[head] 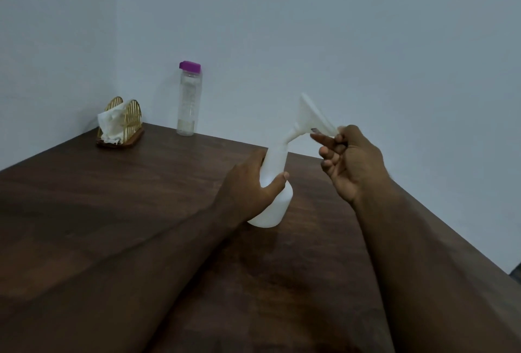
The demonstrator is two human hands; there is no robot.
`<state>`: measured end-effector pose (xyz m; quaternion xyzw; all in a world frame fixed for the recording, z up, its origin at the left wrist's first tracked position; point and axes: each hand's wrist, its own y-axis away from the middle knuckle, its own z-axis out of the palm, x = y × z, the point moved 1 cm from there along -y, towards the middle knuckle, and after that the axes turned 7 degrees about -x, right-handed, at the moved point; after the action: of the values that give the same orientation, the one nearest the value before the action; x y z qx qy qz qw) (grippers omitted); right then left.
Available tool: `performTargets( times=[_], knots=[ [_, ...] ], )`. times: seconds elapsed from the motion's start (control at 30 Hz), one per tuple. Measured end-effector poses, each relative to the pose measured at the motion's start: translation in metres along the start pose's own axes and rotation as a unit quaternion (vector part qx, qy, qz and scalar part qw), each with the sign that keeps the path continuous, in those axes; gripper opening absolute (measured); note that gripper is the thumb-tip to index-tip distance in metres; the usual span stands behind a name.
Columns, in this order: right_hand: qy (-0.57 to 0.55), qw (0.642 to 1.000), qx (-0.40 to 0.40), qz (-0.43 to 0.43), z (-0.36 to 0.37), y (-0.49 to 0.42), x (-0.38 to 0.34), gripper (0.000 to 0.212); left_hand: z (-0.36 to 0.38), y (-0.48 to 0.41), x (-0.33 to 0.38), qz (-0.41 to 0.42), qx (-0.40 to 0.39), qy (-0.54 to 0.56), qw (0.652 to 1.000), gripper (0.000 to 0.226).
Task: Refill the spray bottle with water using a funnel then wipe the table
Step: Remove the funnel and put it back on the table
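1. Left hand [251, 186] grips the bottle [272, 203], standing at table [112, 211] centre.
2. Right hand [349, 161] pinches the funnel [308, 118] rim; spout enters the bottle neck, tilted toward 2 o'clock.
3. Water bottle [187, 99] at 11 o'clock, napkin holder [121, 123] at 10 o'clock, both near the far edge.

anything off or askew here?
The white funnel is tilted hard to the right in the spray bottle neck rather than upright, pinched at its rim by the right hand. The left hand grips the bottle. No spill visible on the table.
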<state>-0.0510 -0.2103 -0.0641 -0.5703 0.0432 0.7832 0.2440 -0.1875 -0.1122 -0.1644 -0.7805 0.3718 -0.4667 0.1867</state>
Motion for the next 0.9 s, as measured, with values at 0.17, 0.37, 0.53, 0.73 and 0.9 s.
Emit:
performTargets(
  times=[0.17,0.37,0.53,0.73,0.9],
  knots=[
    [-0.030,0.999,-0.006,0.008,-0.001,0.005,-0.002,0.025,0.002,0.000,-0.002,0.006,-0.001,-0.001,1.000,0.061],
    [0.001,1.000,0.001,-0.018,0.016,0.020,-0.013,0.020,-0.015,-0.003,-0.006,0.014,0.009,0.066,0.998,0.059],
    [0.215,0.968,-0.035,-0.127,0.051,0.045,-0.017,0.022,-0.060,-0.006,-0.047,-0.067,0.129,0.061,0.987,0.058],
    [0.601,0.699,-0.126,-0.368,0.108,0.076,0.034,0.015,-0.121,-0.001,-0.119,-0.338,0.323,0.221,0.856,0.075],
    [0.736,0.514,-0.235,-0.372,0.126,0.070,0.091,0.015,-0.123,0.000,-0.121,-0.345,0.227,0.262,0.872,0.073]
  ],
)
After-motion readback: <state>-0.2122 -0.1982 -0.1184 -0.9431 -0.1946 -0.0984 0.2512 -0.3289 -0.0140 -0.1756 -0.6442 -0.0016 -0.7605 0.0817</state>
